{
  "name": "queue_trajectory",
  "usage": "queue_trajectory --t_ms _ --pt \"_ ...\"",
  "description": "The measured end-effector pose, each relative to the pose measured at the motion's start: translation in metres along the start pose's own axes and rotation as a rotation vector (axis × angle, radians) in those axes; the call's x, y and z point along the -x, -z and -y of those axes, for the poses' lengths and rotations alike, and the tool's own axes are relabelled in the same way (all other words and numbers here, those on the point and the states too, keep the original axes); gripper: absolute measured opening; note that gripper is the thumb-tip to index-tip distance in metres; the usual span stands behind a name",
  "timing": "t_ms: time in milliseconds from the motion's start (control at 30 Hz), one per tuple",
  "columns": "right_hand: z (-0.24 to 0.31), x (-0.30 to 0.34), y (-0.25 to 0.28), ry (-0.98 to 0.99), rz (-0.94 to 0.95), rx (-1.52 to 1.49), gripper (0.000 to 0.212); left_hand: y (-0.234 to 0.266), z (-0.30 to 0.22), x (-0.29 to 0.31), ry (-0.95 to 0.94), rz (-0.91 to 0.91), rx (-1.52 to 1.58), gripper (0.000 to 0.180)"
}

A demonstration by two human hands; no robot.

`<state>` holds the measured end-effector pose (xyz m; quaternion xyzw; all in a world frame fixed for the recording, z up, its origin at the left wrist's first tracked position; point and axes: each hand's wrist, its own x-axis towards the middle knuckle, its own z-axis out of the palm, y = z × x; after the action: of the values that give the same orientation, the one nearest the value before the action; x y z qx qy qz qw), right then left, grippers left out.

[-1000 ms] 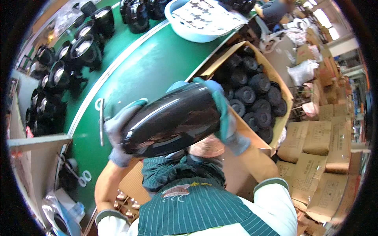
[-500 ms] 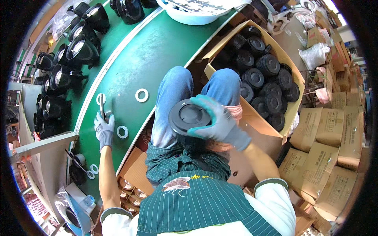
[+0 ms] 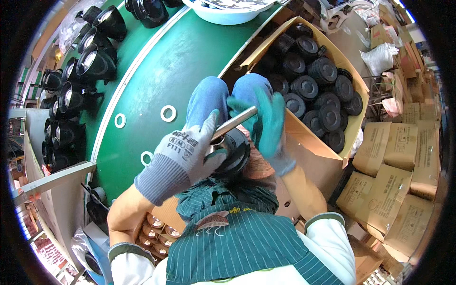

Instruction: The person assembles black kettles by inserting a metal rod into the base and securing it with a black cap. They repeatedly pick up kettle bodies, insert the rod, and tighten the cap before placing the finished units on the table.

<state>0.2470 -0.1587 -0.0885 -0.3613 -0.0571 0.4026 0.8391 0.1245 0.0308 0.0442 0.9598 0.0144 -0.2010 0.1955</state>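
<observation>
My gloved left hand (image 3: 183, 154) is closed around a shiny metal rod (image 3: 237, 122), which slants up to the right over my lap. Below the rod, a round black plastic part (image 3: 240, 156) with a ridged rim rests on my lap, partly covered by the left hand. My gloved right hand (image 3: 270, 123) is off to the right of that part, fingers stretched out and slightly blurred, with nothing seen in it. White rings (image 3: 168, 113) lie flat on the green table (image 3: 142, 90) to my left.
A cardboard carton (image 3: 327, 154) full of stacked black discs stands at the right. Black pots (image 3: 97, 61) line the far left of the table, and a pale blue basin (image 3: 228, 17) sits at the back. Stacked brown boxes (image 3: 375, 190) fill the far right.
My left hand has brought the metal rod from the green table across to the black part on my lap. My right hand has let go of that part and moved to its right.
</observation>
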Motion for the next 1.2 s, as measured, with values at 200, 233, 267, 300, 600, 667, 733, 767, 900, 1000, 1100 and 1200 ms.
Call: queue_trajectory --t_ms 200,233,267,300,600,667,733,767,900,1000,1100,1200 --pt "0.013 -0.082 -0.036 -0.308 0.261 0.295 0.05 -0.027 -0.084 0.002 0.238 -0.242 -0.216 0.091" --pt "0.005 -0.086 -0.031 -0.359 0.322 0.18 0.05 -0.03 -0.101 -0.001 0.333 -0.218 -0.31 0.087" --pt "-0.005 -0.094 -0.019 -0.408 0.38 0.065 0.05 -0.034 -0.101 -0.004 0.335 -0.251 -0.27 0.088" --pt "-0.005 -0.093 -0.012 -0.325 0.416 0.18 0.05 -0.038 -0.102 -0.006 0.349 -0.285 -0.227 0.09" --pt "0.024 0.046 -0.039 0.217 0.474 0.515 0.037 -0.046 0.065 -0.038 -0.164 -0.557 0.851 0.068" --pt "0.029 0.046 -0.056 0.436 0.795 0.757 0.039 -0.047 0.075 -0.074 -0.39 -0.405 1.163 0.074" --pt "0.031 0.049 -0.089 0.501 0.985 1.056 0.031 -0.046 0.073 -0.111 -0.56 -0.23 1.256 0.072" --pt "0.029 0.049 -0.1 0.506 1.076 1.182 0.031 -0.044 0.063 -0.124 -0.667 -0.242 1.109 0.063" --pt "-0.012 0.029 -0.131 0.872 1.082 1.479 0.03 -0.064 -0.011 -0.179 -0.823 -0.155 0.995 0.042" --pt "-0.014 0.02 -0.15 0.254 1.247 1.585 0.027 -0.051 -0.025 -0.18 -0.845 -0.016 0.861 0.04" --pt "-0.005 0.02 -0.145 0.392 1.181 1.557 0.035 -0.06 0.002 -0.189 -0.713 0.015 0.944 0.05" --pt "0.004 0.017 -0.132 0.579 0.947 1.348 0.04 -0.037 0.032 -0.159 -0.552 -0.009 0.554 0.05"
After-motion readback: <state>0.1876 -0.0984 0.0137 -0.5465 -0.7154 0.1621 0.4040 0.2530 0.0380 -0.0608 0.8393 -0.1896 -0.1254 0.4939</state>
